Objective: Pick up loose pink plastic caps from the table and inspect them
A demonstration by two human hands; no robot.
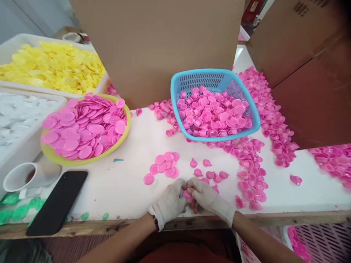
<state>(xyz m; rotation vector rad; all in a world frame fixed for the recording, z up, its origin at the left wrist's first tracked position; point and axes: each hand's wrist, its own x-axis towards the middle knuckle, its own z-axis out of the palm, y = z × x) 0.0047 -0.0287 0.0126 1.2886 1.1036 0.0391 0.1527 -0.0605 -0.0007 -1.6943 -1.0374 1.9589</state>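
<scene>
Head view looks down on a broad white-topped counter point(123, 190) with a bare wooden front edge, backed by a tall brown cardboard panel point(156, 44) and a second brown cardboard box point(309, 73) at the right. At the far left sit a white plastic tub of yellow plastic discs point(52, 65) and, nearer, a white tub of white discs point(16, 113). Beside them stands a round yellow plastic bowl point(55, 157) heaped with flat pink plastic discs point(85, 128). Behind the middle of the counter a light-blue slotted plastic basket point(175, 91) holds a mound of small pink plastic cups point(214, 113), and more of the same cups trail loose point(263, 146) down the right side. A black flat phone point(59, 202) lies at the front left, next to a white mug point(30, 175) tipped on its side. A small cluster of pink discs point(164, 166) rests just beyond the hands. Near the front edge, the left hand point(170, 202) and right hand point(208, 199), both in off-white fabric gloves, meet with fingertips touching; each grip is pressed together, pinching one small pink plastic piece point(188, 194) between them, just above the counter.
</scene>
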